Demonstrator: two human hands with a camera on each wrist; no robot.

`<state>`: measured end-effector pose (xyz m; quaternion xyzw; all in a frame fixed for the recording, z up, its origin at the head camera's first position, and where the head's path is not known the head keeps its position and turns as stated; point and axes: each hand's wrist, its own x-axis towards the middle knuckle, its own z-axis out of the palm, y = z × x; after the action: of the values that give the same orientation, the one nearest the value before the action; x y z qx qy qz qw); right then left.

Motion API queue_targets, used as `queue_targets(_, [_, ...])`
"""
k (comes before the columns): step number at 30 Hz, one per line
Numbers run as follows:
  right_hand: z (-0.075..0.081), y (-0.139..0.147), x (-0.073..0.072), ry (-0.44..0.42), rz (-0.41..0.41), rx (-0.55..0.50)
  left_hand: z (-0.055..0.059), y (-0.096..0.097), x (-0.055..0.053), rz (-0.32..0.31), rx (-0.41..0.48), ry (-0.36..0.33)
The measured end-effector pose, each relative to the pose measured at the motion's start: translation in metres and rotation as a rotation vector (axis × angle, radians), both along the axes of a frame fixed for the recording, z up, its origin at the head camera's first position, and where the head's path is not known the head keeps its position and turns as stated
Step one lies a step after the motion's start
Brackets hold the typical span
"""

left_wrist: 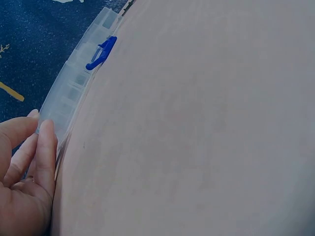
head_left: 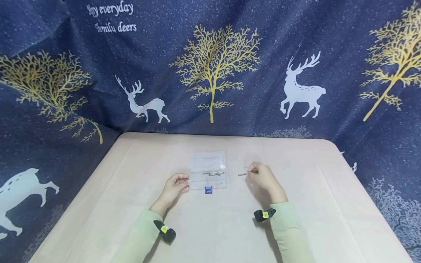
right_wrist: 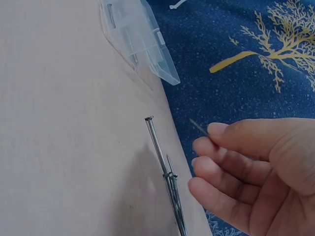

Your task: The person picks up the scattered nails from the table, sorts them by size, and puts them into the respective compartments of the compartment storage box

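Observation:
A clear plastic compartment box [head_left: 198, 185] stands on the table with its lid [head_left: 208, 161] raised at the back and a blue latch [head_left: 208, 190] at the front. Several metal nails [head_left: 213, 174] lie inside it. My left hand [head_left: 175, 186] holds the box's left end between thumb and fingers. To the right of the box, my right hand [head_left: 263, 176] pinches a thin nail [right_wrist: 199, 127] between thumb and index finger, its point end sticking out. Under that hand, several loose nails [right_wrist: 157, 147] lie in a bunch on the table, partly hidden in the head view.
A pale cloth covers the table [head_left: 210, 226]. Behind it hangs a dark blue curtain [head_left: 256, 124] printed with deer and trees. Each forearm wears a black wrist camera [head_left: 168, 233] over a light green sleeve [head_left: 138, 237].

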<state>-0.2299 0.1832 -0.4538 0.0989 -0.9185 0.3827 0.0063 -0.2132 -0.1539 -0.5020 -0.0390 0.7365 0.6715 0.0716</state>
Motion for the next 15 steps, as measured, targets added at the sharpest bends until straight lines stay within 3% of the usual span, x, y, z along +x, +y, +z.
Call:
queue_targets(6, [0.002,-0.006,0.0,0.02,-0.117,-0.064,-0.001,0.0,0.0,-0.002,-0.006,0.008])
queue_targets(10, [0.004,-0.01,0.001,-0.009,-0.188,-0.175,-0.003,0.0,-0.001,0.005,0.002,0.006])
queue_targets(15, [0.004,-0.014,0.0,-0.064,-0.193,-0.345,-0.004,0.0,-0.001,0.004,0.015,0.008])
